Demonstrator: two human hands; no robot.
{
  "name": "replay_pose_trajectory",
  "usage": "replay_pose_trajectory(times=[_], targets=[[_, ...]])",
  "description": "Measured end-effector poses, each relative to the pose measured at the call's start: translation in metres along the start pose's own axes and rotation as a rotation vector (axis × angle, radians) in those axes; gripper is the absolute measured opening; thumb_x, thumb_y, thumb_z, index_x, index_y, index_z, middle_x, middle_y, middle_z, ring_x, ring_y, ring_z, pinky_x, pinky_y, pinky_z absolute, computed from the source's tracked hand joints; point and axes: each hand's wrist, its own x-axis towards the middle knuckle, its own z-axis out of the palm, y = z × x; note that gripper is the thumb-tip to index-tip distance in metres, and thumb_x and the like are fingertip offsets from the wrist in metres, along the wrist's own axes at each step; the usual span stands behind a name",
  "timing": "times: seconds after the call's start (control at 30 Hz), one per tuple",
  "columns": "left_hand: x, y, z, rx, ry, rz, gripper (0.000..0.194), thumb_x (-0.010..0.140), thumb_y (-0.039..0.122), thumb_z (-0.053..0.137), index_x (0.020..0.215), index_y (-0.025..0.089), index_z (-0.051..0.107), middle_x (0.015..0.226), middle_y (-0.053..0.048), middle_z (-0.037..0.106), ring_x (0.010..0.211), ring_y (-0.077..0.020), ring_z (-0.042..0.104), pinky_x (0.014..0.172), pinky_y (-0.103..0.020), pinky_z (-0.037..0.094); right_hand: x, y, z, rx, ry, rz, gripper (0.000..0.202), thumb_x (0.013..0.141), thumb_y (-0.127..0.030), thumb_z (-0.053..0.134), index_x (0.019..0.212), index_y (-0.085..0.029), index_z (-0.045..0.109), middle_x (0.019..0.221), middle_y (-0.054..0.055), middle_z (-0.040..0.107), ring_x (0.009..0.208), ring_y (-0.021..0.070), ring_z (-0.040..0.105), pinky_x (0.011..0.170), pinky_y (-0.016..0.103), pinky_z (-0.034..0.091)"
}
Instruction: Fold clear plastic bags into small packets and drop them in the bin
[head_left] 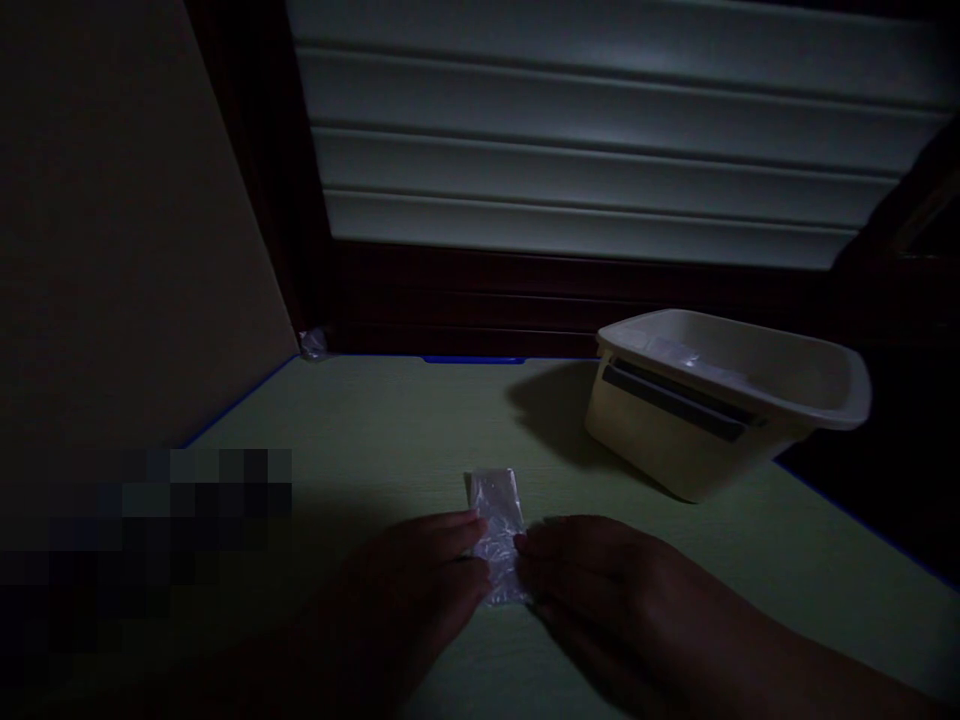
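Observation:
A small, crinkled clear plastic packet [496, 510] lies flat on the pale green table [375, 420], near the lower middle of the view. My left hand [420, 570] is at its left edge, with the fingertips closed together on the plastic. On the opposite side, my right hand [592, 565] has its fingers pressed together along the packet's right edge. Both hands touch the packet, one from each side. The scene is dim, and the undersides of the fingers are hidden.
A cream plastic bin [660, 440] with a dark handle stands at the right, with clear plastic inside. Crumpled plastic [313, 343] sits in the far left corner. Behind the table are a dark frame and pale slatted shutter [562, 170]; a wall [150, 230] rises at left.

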Motion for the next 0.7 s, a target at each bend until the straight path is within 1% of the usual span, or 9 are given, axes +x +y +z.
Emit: replay_pose_trajectory(times=[0.07, 0.17, 0.27, 0.33, 0.4, 0.5, 0.57, 0.7], targets=[[0.007, -0.001, -0.004, 0.002, 0.016, 0.017, 0.021, 0.091, 0.016, 0.041, 0.101, 0.020, 0.058, 0.114, -0.005, 0.058, 0.109, -0.0195, 0.051, 0.092, -0.034, 0.043, -0.001, 0.002, 0.001, 0.004, 0.003, 0.017, 0.026, 0.084, -0.009, 0.045, 0.102, -0.019, 0.060, 0.088, 0.007, 0.065, 0.085, 0.0175, 0.062, 0.077, 0.029, 0.050], [0.011, 0.004, -0.012, 0.002, 0.038, 0.069, 0.023, 0.091, 0.017, 0.037, 0.100, 0.016, 0.058, 0.112, -0.007, 0.061, 0.104, -0.0181, 0.054, 0.088, -0.030, 0.047, -0.002, 0.005, 0.000, 0.005, 0.045, 0.059, 0.023, 0.085, -0.011, 0.043, 0.097, -0.017, 0.061, 0.088, 0.008, 0.064, 0.084, 0.0174, 0.061, 0.075, 0.029, 0.050], [0.012, 0.010, -0.019, 0.001, 0.040, 0.008, 0.024, 0.090, 0.014, 0.036, 0.099, 0.016, 0.058, 0.107, -0.007, 0.062, 0.095, -0.0156, 0.058, 0.080, -0.026, 0.050, -0.002, 0.007, -0.002, 0.030, 0.063, 0.058, 0.023, 0.085, -0.013, 0.044, 0.101, -0.018, 0.060, 0.091, 0.008, 0.064, 0.085, 0.0167, 0.060, 0.079, 0.030, 0.049], [0.014, 0.012, -0.021, 0.016, 0.021, -0.025, 0.022, 0.089, 0.013, 0.039, 0.097, 0.016, 0.059, 0.103, -0.007, 0.062, 0.090, -0.0162, 0.058, 0.076, -0.026, 0.050, -0.001, 0.008, -0.002, 0.039, 0.036, 0.040, 0.025, 0.085, -0.013, 0.044, 0.103, -0.018, 0.060, 0.093, 0.008, 0.064, 0.087, 0.0167, 0.060, 0.080, 0.030, 0.049], [0.016, 0.014, -0.023, 0.040, 0.003, 0.005, 0.017, 0.086, 0.011, 0.044, 0.091, 0.014, 0.060, 0.100, -0.008, 0.061, 0.089, -0.0175, 0.057, 0.075, -0.028, 0.050, -0.002, 0.009, 0.000, 0.024, 0.009, 0.016, 0.026, 0.085, -0.013, 0.044, 0.105, -0.019, 0.060, 0.097, 0.008, 0.064, 0.091, 0.0172, 0.060, 0.082, 0.031, 0.049], [0.018, 0.015, -0.026, 0.088, -0.022, 0.054, 0.012, 0.083, 0.009, 0.050, 0.078, 0.012, 0.060, 0.094, -0.007, 0.061, 0.085, -0.0170, 0.057, 0.074, -0.027, 0.048, -0.004, 0.013, 0.004, -0.028, -0.007, -0.015, 0.030, 0.084, -0.012, 0.046, 0.110, -0.020, 0.059, 0.104, 0.009, 0.063, 0.096, 0.0179, 0.059, 0.084, 0.033, 0.049], [0.019, 0.015, -0.027, 0.141, -0.046, 0.067, 0.010, 0.084, 0.010, 0.050, 0.077, 0.011, 0.059, 0.091, -0.007, 0.061, 0.083, -0.0168, 0.056, 0.073, -0.027, 0.047, -0.005, 0.015, 0.007, -0.060, -0.011, -0.029, 0.031, 0.085, -0.012, 0.045, 0.112, -0.019, 0.059, 0.106, 0.010, 0.063, 0.096, 0.0182, 0.059, 0.084, 0.033, 0.050], [0.017, 0.013, -0.034, 0.311, -0.074, 0.143, 0.014, 0.087, 0.016, 0.047, 0.081, 0.012, 0.058, 0.088, -0.006, 0.061, 0.091, -0.0211, 0.054, 0.081, -0.034, 0.044, -0.006, 0.017, 0.008, -0.111, 0.000, -0.067, 0.032, 0.085, -0.014, 0.045, 0.114, -0.019, 0.058, 0.107, 0.010, 0.063, 0.096, 0.0187, 0.060, 0.083, 0.033, 0.051]])
